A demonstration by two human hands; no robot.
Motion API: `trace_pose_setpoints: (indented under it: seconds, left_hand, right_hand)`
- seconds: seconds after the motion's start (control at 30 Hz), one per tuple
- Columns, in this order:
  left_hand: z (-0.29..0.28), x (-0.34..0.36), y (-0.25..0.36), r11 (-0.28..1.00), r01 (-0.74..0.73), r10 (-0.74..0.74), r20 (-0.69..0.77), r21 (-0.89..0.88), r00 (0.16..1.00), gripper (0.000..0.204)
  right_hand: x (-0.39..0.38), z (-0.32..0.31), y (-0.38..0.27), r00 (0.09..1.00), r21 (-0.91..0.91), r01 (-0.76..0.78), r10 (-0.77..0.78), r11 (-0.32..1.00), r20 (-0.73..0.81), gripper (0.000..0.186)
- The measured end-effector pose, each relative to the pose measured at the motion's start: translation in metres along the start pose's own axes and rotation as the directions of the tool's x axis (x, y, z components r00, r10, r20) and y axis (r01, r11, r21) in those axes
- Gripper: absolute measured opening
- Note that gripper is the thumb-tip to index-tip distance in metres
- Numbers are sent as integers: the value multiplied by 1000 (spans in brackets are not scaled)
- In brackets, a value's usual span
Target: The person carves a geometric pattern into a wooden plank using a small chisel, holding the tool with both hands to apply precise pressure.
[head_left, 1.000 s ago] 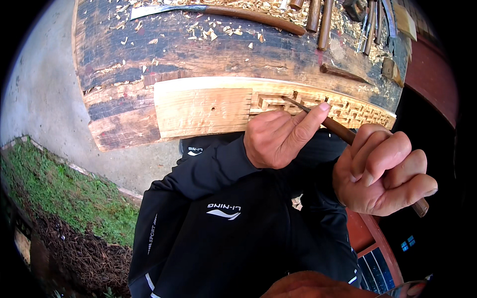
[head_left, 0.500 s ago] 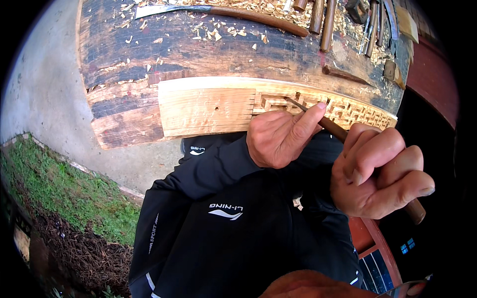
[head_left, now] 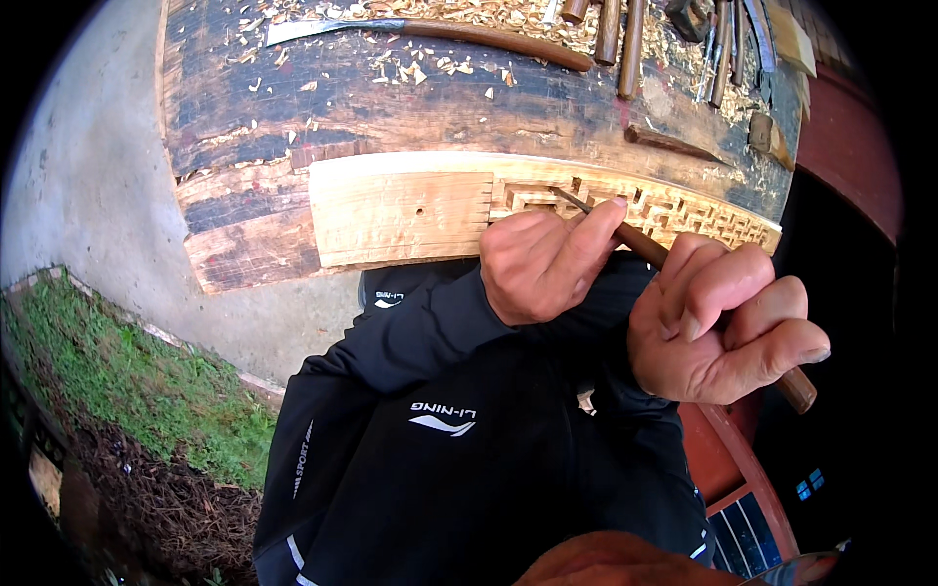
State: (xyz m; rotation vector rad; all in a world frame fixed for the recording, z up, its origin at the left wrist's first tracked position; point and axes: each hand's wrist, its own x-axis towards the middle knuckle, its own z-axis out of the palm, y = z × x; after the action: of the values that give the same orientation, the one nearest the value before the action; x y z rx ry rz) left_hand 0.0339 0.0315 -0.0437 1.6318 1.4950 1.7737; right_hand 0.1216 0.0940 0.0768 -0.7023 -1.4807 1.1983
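A carving chisel [head_left: 642, 245] with a slim blade and brown wooden handle slants across the carved part of a pale wooden board [head_left: 396, 217]. Its tip rests in a recess of the fretwork pattern [head_left: 684, 210], near the pattern's left end. My left hand [head_left: 542, 266] lies at the board's near edge, fingers closed round the blade end of the chisel, thumb stretched along it. Farther right, my right hand [head_left: 728, 322] is wrapped round the handle, whose butt sticks out below the palm. The left hand's fingertips are hidden beneath it.
The board lies along the near edge of a worn workbench [head_left: 391, 107]. A long-handled chisel [head_left: 493, 37] lies among wood shavings at the back. Several wooden-handled tools [head_left: 630, 49] sit at back right, with a wooden wedge-like piece [head_left: 674, 142] nearer. Grass [head_left: 147, 381] borders concrete at left.
My right hand has moved left and toward the board with the chisel handle. The tip and my left hand appear slightly farther left, as the whole view also shifts a little.
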Motion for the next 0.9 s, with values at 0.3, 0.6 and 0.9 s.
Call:
trace_pose_setpoints:
  seconds: [0.3,0.6,0.9]
  left_hand:
    - [-5,-4,-6,986,-58,64,29,-158,998,64]
    - [2,-6,-8,989,-107,110,20,-106,994,70]
    - [1,-7,-8,990,-79,83,31,-113,996,68]
  right_hand:
    - [-9,18,-17,996,53,53,-48,997,-81,54]
    - [3,-1,-13,979,-32,114,-107,993,172,46]
    - [5,6,-14,976,-121,105,-79,987,201,46]
